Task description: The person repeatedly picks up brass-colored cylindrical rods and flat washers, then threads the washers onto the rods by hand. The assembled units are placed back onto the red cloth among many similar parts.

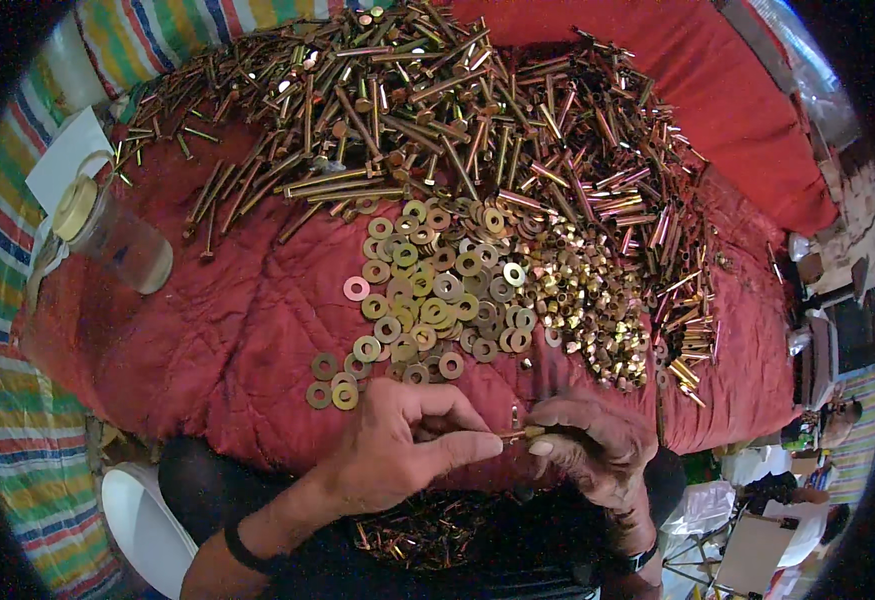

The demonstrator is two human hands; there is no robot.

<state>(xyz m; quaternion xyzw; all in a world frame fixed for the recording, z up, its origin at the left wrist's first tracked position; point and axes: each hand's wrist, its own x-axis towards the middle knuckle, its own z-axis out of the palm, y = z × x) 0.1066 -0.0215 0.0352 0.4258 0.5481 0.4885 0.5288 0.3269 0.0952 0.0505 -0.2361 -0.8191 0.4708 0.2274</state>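
Note:
In front of my lap, my left hand (412, 435) pinches one end of a thin brass-coloured bolt (519, 434) between thumb and fingertips. The curled fingers and thumb of my right hand (602, 440) close on its other end, which they partly cover. Just beyond my hands lies a spread of flat round washers (422, 310). To the right of these is a heap of small shiny nuts (597, 295). Long bolts (397, 100) form a big tangled pile at the far side, and short metal sleeves (647, 190) curve down its right side.
Everything rests on a red quilted cloth (257, 300). A clear jar (122, 240) with a yellowish lid leans at the left. More metal pieces (422, 540) lie below my hands at my lap. A white plastic chair edge (142, 530) shows at lower left; striped sheeting (22, 400) borders the left.

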